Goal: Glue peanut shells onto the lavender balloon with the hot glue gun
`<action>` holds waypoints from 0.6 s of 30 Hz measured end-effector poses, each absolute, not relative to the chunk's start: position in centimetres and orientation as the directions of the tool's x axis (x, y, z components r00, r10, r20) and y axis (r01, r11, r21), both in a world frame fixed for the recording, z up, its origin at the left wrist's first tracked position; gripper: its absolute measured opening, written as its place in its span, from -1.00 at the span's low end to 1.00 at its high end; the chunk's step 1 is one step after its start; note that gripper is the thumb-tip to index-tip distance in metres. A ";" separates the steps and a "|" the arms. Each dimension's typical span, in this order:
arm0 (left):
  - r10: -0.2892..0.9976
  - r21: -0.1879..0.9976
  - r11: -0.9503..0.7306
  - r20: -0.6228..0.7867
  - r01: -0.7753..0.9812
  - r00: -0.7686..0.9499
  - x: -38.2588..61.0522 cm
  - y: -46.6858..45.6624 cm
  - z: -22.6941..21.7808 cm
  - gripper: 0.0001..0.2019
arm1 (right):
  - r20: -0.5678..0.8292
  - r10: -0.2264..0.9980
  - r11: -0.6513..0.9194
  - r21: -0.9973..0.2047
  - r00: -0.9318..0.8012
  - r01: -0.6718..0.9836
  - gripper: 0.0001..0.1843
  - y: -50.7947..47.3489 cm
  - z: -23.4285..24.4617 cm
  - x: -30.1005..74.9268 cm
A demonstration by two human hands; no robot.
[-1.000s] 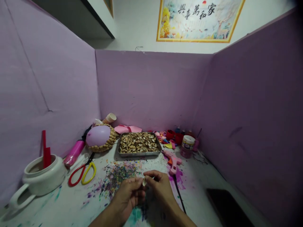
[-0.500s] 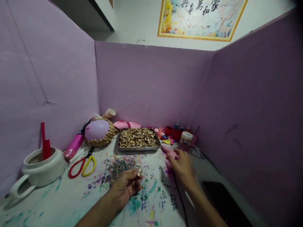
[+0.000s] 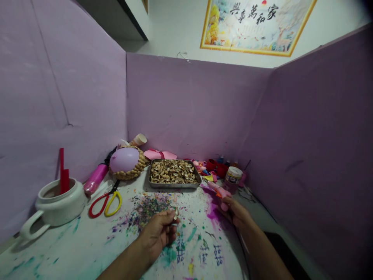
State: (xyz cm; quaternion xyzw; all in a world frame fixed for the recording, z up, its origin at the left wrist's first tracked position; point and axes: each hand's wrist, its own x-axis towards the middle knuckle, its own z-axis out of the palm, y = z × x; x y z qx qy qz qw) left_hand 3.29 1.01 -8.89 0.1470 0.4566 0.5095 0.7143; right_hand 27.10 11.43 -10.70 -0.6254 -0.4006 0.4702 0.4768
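My left hand (image 3: 159, 233) rests on the paint-stained table (image 3: 87, 249) and pinches a small pale nutshell (image 3: 176, 213) between thumb and fingers. My right hand (image 3: 237, 213) is closed round the handle of a pink glue gun (image 3: 219, 190), lifted off the table with its nozzle pointing up and left. Behind both hands a metal tray (image 3: 174, 186) holds many nutshells. A purple balloon (image 3: 124, 160) ringed with glued shells lies at the back left.
Red and yellow scissors (image 3: 105, 202) lie left of centre. A white pot (image 3: 60, 202) with red sticks stands at the far left. A pink tube (image 3: 96, 178), a small jar (image 3: 232, 178) and coloured clutter line the back. Purple partition walls (image 3: 189, 109) enclose the table.
My right hand left the shell, reached right to the glue gun, closed on it and lifted it off the table. My left hand kept the shell and stayed in place.
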 end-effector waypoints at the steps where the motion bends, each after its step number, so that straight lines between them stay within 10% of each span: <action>1: 0.861 0.668 0.440 -0.503 -0.600 0.071 3.2 1.0 -8.9 -0.96 | -0.237 0.943 -0.248 -0.968 0.232 0.020 -0.71 11.3 -10.3 27.0; 18: 0.842 0.586 0.525 -0.464 -0.618 0.275 3.2 -0.1 -8.7 -0.89 | -0.069 0.988 -0.096 -0.975 -0.135 -0.201 -0.62 2.9 -8.8 15.6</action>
